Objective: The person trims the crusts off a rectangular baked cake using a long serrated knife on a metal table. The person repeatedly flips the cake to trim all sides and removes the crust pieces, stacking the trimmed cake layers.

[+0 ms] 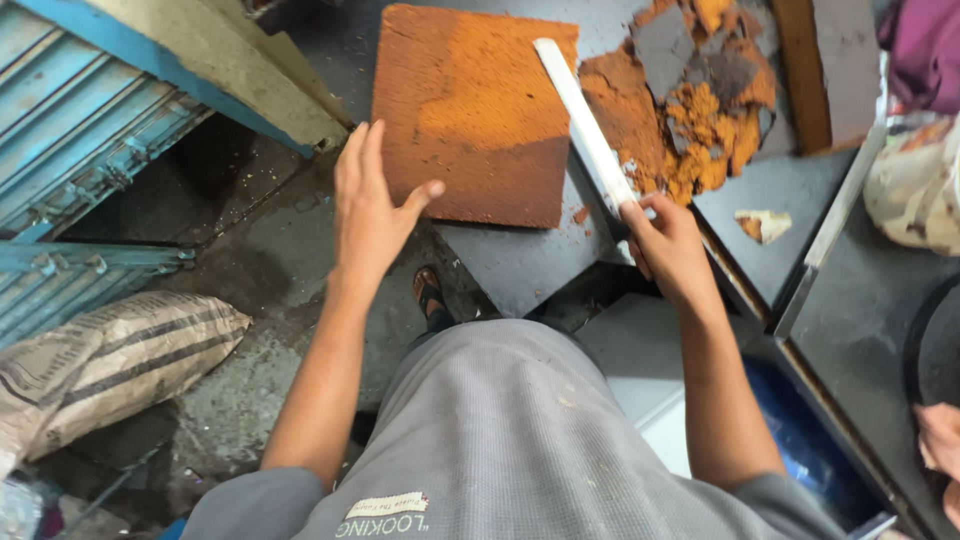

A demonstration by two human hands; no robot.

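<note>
Grey cloth of the person's shirt point(510, 430) fills the foreground, and from it two bare forearms reach toward a dark metal worktop point(520, 262). Fingers of the right hand point(668, 245) are curled tight round the handle of a long, flat, pale-bladed knife point(583, 125), whose blade runs up and away along the right edge of a square orange-brown slab with a grainy top point(470, 110). Fingers of the left hand point(368, 205) are spread wide and hold nothing, the thumb tip just beside the slab's lower left edge; whether it touches cannot be told. Right of the blade lies a heap of crumbled orange scrapings mixed with grey flakes point(700, 100). Below the worktop's corner a sandalled foot point(430, 295) stands on wet concrete floor point(270, 270), near a striped woven sack point(110, 365). The slab looks unbraced with the left hand open, so a push of the blade could shove it off line, and the overhanging near corner could shed crumbs, or the knife, toward that foot.
</note>
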